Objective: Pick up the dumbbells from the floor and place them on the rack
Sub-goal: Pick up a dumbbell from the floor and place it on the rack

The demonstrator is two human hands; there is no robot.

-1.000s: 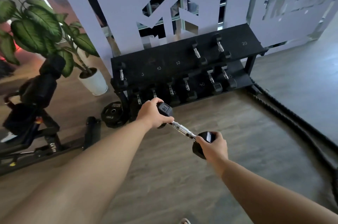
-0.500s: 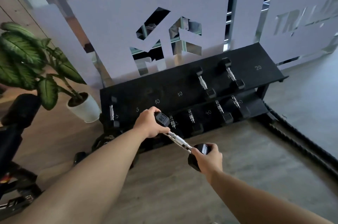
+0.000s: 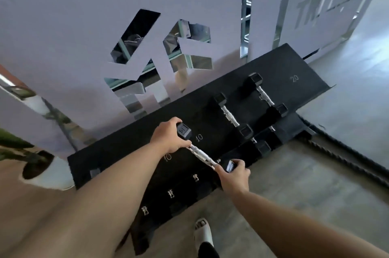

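- Since both hands carry one dumbbell (image 3: 201, 153) by its ends, it hangs just above the top shelf of the rack (image 3: 273, 72), over the painted "10" marks.
- The left hand (image 3: 170, 137) wraps its fingers (image 3: 175, 121) around the far rubber head; the right hand (image 3: 232, 175) closes its fingers (image 3: 240, 163) on the near head, thumb by the chrome bar.
- It looks dense and rigid: black hex heads on a knurled metal handle. I judge it heavy for its size, unlikely to flex, and hard on the shelf if dropped.
- The knurled bar would give the surest grip; the smooth heads held now are likelier to slip, so a slow set-down seems wise.
- Count on the top shelf: two dumbbells (image 3: 230, 113) lying side by side to the right, well apart from the held one, plus a blurred shape at the far left that I cannot identify.
- On the lower shelf about five chrome handles show; blur makes that count uncertain.
- One sandalled foot (image 3: 202, 230) stands on the floor (image 3: 294, 184) beside the rack.
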